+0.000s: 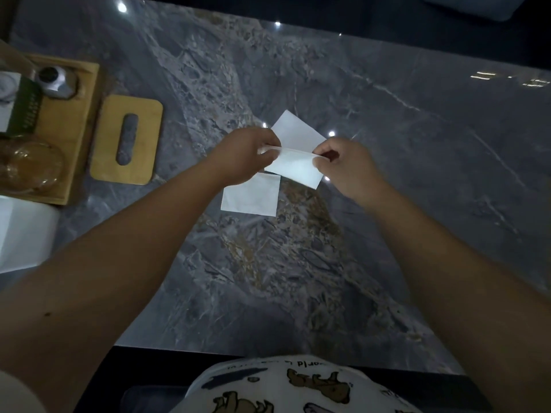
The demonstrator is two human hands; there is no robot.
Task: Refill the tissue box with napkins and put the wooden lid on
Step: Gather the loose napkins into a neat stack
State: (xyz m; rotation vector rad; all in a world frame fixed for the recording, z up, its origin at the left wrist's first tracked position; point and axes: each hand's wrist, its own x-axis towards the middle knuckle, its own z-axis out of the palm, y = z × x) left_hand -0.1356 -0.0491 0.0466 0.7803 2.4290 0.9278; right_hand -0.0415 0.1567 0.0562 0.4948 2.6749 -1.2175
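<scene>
My left hand (242, 156) and my right hand (347, 168) pinch the two ends of a white napkin (293, 168) and hold it folded above the grey marble table (387, 174). Under it lie two more white napkins, one flat at the near left (252, 196) and one angled behind (293, 131). The wooden lid (104, 150), with a long slot in its middle, lies flat on the table to the left. A white box-like object (21, 234), possibly the tissue box, sits at the left edge, partly cut off.
A wooden tray (77, 114) at the far left carries a silver pot (55, 81), a green box (25, 107) and a glass jar (26, 162). The table's near edge runs just in front of my patterned shirt (298, 386).
</scene>
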